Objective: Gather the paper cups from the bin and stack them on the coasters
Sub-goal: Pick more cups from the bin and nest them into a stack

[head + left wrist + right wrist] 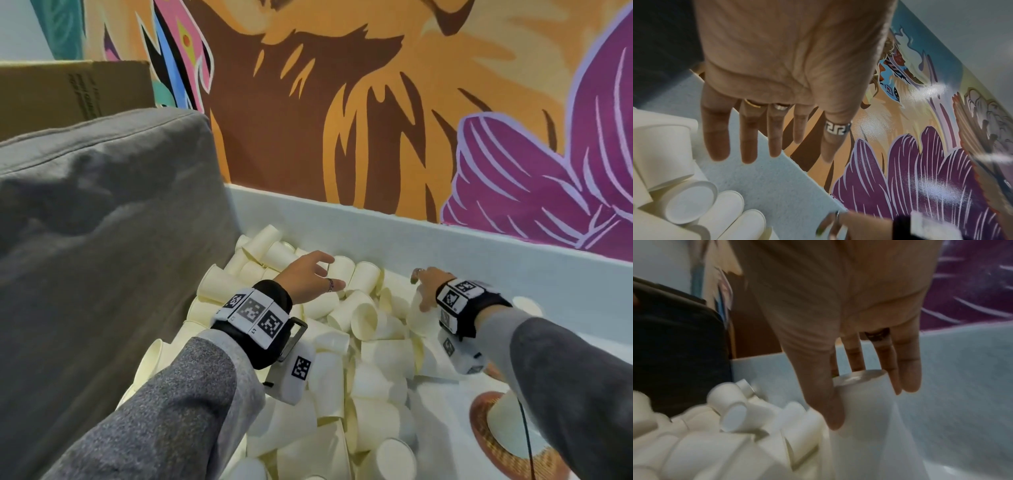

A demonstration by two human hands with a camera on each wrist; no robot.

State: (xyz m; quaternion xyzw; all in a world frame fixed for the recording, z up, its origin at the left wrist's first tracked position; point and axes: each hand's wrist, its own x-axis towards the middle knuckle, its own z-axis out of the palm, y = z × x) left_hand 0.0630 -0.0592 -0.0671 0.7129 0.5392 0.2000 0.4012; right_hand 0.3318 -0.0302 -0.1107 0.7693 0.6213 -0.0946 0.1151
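A white bin point(445, 236) holds a heap of several cream paper cups point(363, 346), most lying on their sides. My left hand point(327, 274) hovers over the far part of the heap with fingers spread and straight, holding nothing; the left wrist view shows the same left hand point(777, 155) above cups point(688, 204). My right hand point(423, 291) grips an upside-down paper cup point(865, 426), thumb on one side and fingers point(908, 379) on the other. An orange-brown woven coaster point(479, 435) lies at lower right inside the bin with an inverted cup point(507, 425) on it.
A grey cushion point(102, 240) stands tight against the bin's left side. A cardboard box point(68, 92) sits behind it. A painted mural wall point(376, 102) rises right behind the bin's far wall.
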